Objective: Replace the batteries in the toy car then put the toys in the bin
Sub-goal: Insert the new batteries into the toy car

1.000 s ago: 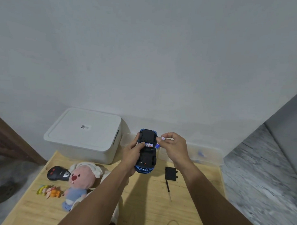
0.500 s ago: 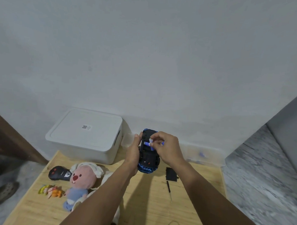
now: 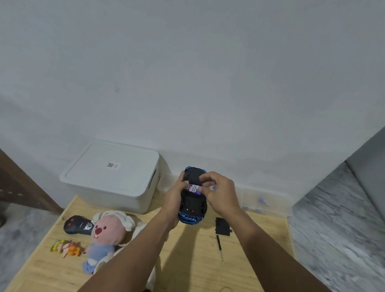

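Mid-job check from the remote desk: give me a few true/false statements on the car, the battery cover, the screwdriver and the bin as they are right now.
1. The toy car is held upside down above the table. True.
2. The left hand grips the car's side. True.
3. The black battery cover is already fitted on the car. False: it lies on the table, right of the car.
4. The right hand holds the screwdriver. False: the screwdriver lies on the table near the cover; the right hand's fingers are at a battery in the car's underside.
5. The white bin has its lid on. True.
6. The pink plush toy is in the bin. False: it lies on the table.
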The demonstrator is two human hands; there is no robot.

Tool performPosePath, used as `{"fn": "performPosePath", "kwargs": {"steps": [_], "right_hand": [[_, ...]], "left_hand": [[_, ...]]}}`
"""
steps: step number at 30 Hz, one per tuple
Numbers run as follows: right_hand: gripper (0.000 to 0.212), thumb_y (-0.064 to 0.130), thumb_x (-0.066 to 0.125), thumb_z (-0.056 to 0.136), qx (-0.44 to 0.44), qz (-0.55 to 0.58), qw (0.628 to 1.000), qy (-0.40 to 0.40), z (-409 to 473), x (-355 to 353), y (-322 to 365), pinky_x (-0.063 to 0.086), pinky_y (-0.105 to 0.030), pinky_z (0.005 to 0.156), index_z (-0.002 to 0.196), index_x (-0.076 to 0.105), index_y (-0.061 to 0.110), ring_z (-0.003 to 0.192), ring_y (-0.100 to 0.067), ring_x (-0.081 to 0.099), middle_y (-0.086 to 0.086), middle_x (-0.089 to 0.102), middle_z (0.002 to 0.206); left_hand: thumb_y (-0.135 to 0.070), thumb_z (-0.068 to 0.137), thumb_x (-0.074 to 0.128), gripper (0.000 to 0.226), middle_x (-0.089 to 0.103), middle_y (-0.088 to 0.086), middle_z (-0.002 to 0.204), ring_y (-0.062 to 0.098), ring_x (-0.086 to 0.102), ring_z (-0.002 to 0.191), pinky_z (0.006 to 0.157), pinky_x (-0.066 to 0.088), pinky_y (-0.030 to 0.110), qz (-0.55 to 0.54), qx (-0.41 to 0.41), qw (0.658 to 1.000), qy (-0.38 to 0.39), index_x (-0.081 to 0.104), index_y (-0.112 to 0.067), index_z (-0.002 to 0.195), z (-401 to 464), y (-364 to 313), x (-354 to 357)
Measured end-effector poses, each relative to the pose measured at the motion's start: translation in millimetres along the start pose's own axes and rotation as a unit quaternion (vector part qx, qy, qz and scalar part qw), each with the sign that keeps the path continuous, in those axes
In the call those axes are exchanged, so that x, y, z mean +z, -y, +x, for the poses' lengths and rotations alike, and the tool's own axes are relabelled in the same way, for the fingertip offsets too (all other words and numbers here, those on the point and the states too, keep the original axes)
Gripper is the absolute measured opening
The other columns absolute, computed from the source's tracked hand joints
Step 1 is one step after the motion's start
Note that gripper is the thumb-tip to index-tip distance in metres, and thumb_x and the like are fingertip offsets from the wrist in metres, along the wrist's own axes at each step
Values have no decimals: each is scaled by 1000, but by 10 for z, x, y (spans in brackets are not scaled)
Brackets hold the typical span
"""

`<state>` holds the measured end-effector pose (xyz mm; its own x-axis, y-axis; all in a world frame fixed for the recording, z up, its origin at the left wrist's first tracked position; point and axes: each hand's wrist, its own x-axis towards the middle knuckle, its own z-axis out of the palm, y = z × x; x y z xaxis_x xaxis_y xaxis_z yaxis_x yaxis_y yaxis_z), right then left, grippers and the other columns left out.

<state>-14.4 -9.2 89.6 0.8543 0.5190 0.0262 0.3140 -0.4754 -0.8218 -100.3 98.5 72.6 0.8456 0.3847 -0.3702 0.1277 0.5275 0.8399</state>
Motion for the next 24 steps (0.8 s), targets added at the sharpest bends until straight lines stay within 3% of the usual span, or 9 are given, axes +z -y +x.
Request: {"fn": "performPosePath", "kwargs": {"steps": [3, 5, 8, 15, 19, 24], "right_hand": [[15, 11, 77, 78, 56, 24, 995, -75, 14, -41, -50, 45, -16, 63, 90, 69, 16, 73, -3, 62, 5, 66, 87], [19, 20, 80, 76, 92, 25, 993, -66, 18, -54, -88, 45, -14, 64, 90, 69, 16, 75, -2, 61, 6, 65, 86], [24, 23, 83, 73, 141, 70, 987, -33, 20, -49, -135, 57, -29, 73, 90, 68, 14, 79, -15, 69, -1, 70, 86], [29, 20, 83, 73, 166, 101, 981, -14, 3, -37, -101, 52, -22, 62, 92, 64, 10, 69, -14, 69, -4, 70, 84], [31, 26, 85, 69, 177, 83, 981, -21, 16, 4, -129, 59, -36, 75, 84, 61, 13, 78, -21, 69, -5, 69, 87], [47, 33, 90, 60, 183, 84, 979, 10, -12, 20, -102, 59, -40, 76, 88, 56, 15, 81, -21, 69, -4, 69, 86]], "left_hand": [[-17, 97, 39, 37, 66, 22, 115, 35, 65, 90, 80, 52, 48, 25, 15, 999, 17, 62, -32, 123, 1, 5, -9], [-18, 98, 40, 38, 67, 22, 116, 39, 66, 94, 82, 52, 50, 30, 19, 999, -3, 60, -34, 126, 14, 18, -7], [-19, 100, 43, 38, 69, 17, 116, 39, 67, 98, 79, 56, 47, 25, 16, 999, -27, 57, -36, 131, 37, 61, 5], [-17, 100, 48, 39, 71, 13, 110, 32, 69, 87, 79, 58, 50, 19, 21, 998, -53, 56, -36, 133, 38, 97, -6], [-17, 99, 52, 35, 74, 9, 101, 29, 70, 82, 77, 59, 47, 13, 28, 997, -70, 59, -34, 129, 26, 91, 0], [-20, 98, 55, 37, 73, 8, 107, 32, 71, 90, 78, 59, 48, 11, 28, 996, -87, 59, -32, 132, 21, 97, 22]]}}
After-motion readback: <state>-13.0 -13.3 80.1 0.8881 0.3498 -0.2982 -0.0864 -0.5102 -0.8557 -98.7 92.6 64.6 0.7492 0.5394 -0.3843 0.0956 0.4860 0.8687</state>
